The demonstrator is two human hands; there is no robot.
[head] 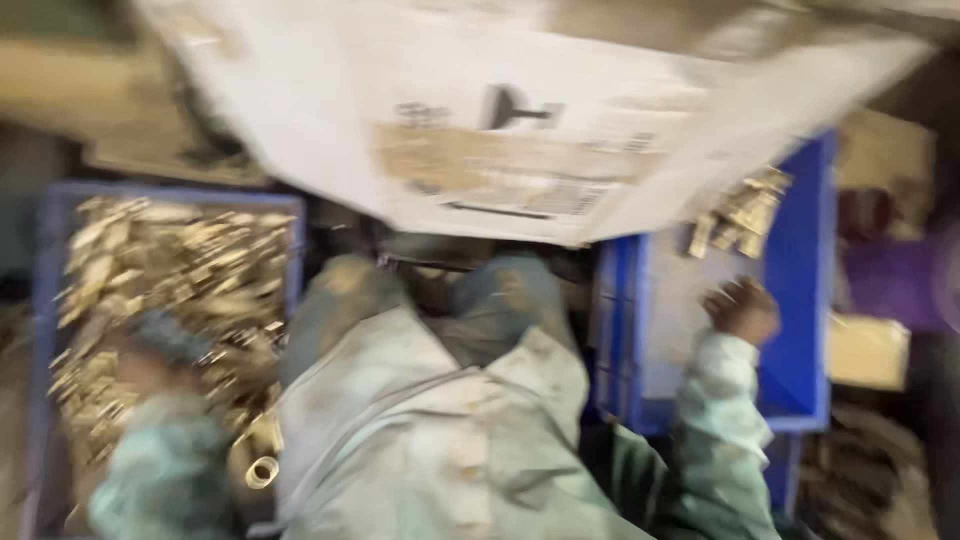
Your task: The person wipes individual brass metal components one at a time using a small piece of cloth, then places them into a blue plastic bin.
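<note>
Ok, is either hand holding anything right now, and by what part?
Cannot be told: the left hand blurs over the brass parts; the right hand looks closed inside the blue crate.

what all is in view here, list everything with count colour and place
blue crate: one, blue, left, heaped with small brass-coloured metal parts
second blue crate: one, blue, right, mostly bare inside, with a small pile of brass-coloured parts at its far end
cardboard sheet: one, pale with brown patches, across the top centre
brass ring: one, brass-coloured, lower left near the crate edge
purple cloth: one, purple, far right; too blurred to tell more
left hand: blurred, over the heaped parts; grip unclear
right hand: over the right crate, fingers curled
sleeves and knees: pale green, stained, centre and bottom
</note>
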